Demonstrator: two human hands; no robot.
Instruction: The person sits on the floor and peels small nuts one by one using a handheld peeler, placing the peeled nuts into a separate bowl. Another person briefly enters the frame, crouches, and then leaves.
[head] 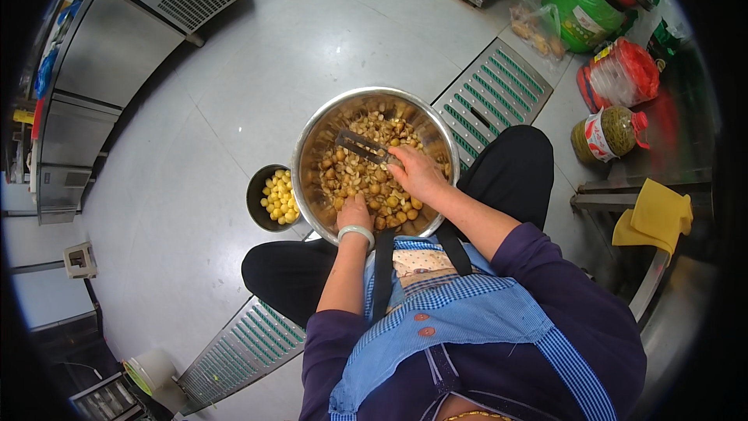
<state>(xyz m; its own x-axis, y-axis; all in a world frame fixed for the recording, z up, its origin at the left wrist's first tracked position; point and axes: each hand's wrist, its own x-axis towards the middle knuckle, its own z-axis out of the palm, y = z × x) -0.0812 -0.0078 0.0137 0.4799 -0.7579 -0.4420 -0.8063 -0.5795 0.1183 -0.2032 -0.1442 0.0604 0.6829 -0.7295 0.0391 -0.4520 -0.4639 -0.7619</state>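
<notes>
A large steel basin between my knees holds small round potatoes, mostly brown, amid many pale peelings. My right hand grips a dark metal peeler by one end, its slotted part pointing left over the pile. At the basin's near left side, my left hand, with a pale bangle at the wrist, reaches down into the pile; its fingertips are partly hidden, so whether it holds a potato is unclear. Peeled yellow potatoes fill a small dark bowl touching the basin's left side.
Metal drain grates run beside the basin and at the lower left. Steel cabinets line the left. On the right stand a green bucket, a red bag, a filled plastic jug and a yellow cloth over a rail.
</notes>
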